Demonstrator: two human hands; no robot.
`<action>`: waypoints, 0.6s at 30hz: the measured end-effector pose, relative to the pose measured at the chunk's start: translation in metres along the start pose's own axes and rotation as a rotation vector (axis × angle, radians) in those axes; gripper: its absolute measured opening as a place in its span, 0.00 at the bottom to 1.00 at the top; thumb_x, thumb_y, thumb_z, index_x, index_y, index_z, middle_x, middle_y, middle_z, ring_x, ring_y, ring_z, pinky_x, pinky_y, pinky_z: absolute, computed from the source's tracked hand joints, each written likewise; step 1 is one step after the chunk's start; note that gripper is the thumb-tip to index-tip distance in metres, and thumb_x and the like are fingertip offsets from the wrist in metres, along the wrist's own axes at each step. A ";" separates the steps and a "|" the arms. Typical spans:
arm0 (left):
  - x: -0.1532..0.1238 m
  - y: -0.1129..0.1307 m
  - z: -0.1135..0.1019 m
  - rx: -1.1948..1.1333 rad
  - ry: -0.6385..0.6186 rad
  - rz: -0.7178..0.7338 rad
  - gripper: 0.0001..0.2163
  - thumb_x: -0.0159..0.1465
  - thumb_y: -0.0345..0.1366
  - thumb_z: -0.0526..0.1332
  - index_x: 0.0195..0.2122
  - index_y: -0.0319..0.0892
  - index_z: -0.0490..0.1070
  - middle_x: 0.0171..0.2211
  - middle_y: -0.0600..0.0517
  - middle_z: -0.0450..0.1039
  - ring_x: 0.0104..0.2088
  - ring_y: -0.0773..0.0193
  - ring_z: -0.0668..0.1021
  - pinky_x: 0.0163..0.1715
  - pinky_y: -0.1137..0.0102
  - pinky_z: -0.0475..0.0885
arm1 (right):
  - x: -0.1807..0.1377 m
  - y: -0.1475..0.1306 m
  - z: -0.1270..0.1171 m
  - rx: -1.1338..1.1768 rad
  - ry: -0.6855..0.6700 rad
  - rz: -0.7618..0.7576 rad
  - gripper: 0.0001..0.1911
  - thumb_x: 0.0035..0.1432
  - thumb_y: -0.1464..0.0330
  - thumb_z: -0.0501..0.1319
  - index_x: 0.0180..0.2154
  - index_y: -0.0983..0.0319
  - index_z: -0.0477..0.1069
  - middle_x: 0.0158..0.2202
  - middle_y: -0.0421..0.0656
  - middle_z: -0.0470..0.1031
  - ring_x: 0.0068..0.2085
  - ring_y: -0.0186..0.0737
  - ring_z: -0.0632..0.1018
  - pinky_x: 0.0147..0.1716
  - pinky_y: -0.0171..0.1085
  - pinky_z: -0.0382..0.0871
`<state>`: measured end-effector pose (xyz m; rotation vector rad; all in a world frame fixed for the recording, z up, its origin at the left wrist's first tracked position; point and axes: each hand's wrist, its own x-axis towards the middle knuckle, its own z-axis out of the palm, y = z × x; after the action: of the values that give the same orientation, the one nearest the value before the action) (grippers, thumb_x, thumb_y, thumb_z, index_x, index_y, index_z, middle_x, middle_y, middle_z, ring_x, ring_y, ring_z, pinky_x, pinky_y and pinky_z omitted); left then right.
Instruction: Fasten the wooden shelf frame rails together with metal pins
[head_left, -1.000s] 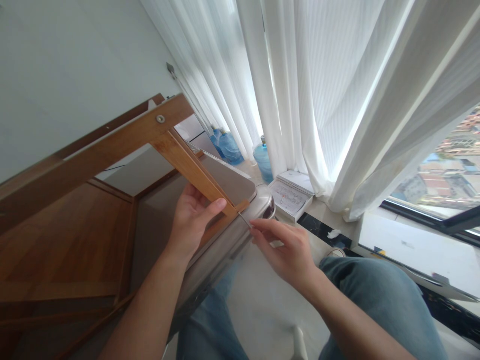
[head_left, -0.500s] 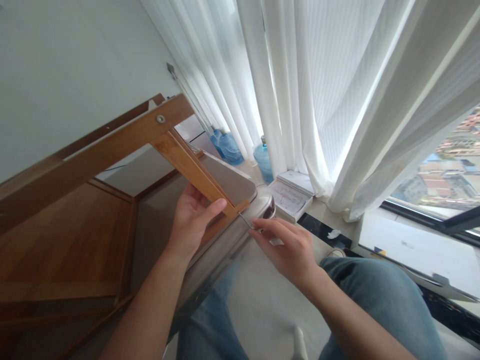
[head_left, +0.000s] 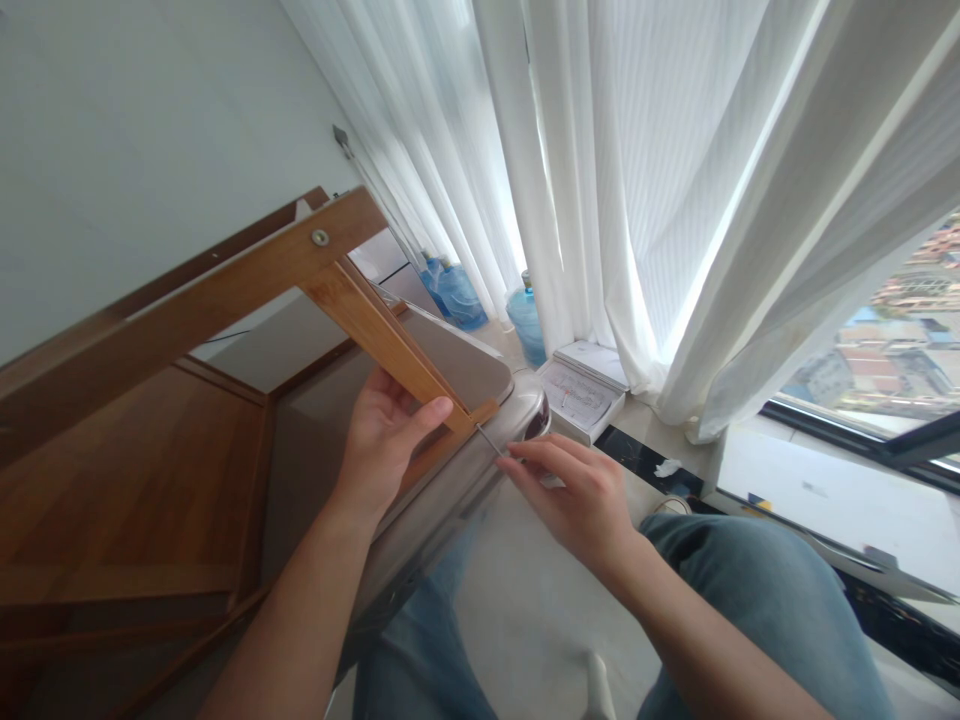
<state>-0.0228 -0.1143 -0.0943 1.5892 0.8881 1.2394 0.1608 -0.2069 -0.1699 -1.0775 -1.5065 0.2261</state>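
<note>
A bamboo wooden frame [head_left: 225, 290] with a shelf board lies tilted across the left of the view. My left hand [head_left: 386, 435] is closed round its slanted wooden bar [head_left: 382, 340], thumb on top near the joint. My right hand [head_left: 577, 495] pinches a thin metal hex key [head_left: 489, 441], whose tip sits at the end of the bar's lower joint. A bolt head [head_left: 321, 237] shows at the frame's upper corner.
A grey appliance [head_left: 450, 470] lies under the frame. Blue water jugs [head_left: 457, 295], a white box with papers [head_left: 585, 385] and white curtains [head_left: 637, 180] stand behind. My jeans-clad knees [head_left: 750, 590] are below, a window at right.
My right hand has shifted slightly left and its fingers have turned a little on the hex key. My left hand and the frame have not moved.
</note>
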 end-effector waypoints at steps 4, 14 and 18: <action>0.000 0.000 0.000 -0.003 -0.005 -0.002 0.23 0.57 0.34 0.75 0.53 0.46 0.71 0.52 0.48 0.79 0.56 0.54 0.80 0.59 0.61 0.74 | 0.000 -0.001 0.000 0.016 0.000 0.003 0.02 0.65 0.71 0.66 0.39 0.61 0.79 0.33 0.41 0.81 0.31 0.33 0.80 0.31 0.31 0.72; 0.000 -0.001 -0.002 -0.007 -0.015 0.008 0.25 0.57 0.34 0.75 0.55 0.46 0.71 0.54 0.47 0.78 0.56 0.55 0.80 0.59 0.62 0.75 | -0.004 0.002 0.006 0.025 0.042 0.026 0.04 0.63 0.71 0.68 0.42 0.60 0.78 0.30 0.37 0.81 0.28 0.31 0.80 0.29 0.29 0.72; 0.000 -0.001 -0.001 -0.021 -0.020 0.014 0.24 0.58 0.33 0.74 0.54 0.46 0.71 0.53 0.48 0.79 0.56 0.55 0.80 0.59 0.62 0.74 | -0.005 0.001 0.006 0.013 0.044 0.009 0.07 0.64 0.72 0.67 0.44 0.58 0.78 0.31 0.37 0.82 0.27 0.30 0.80 0.28 0.29 0.72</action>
<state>-0.0241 -0.1138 -0.0950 1.5906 0.8505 1.2371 0.1552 -0.2077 -0.1758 -1.0728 -1.4597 0.2163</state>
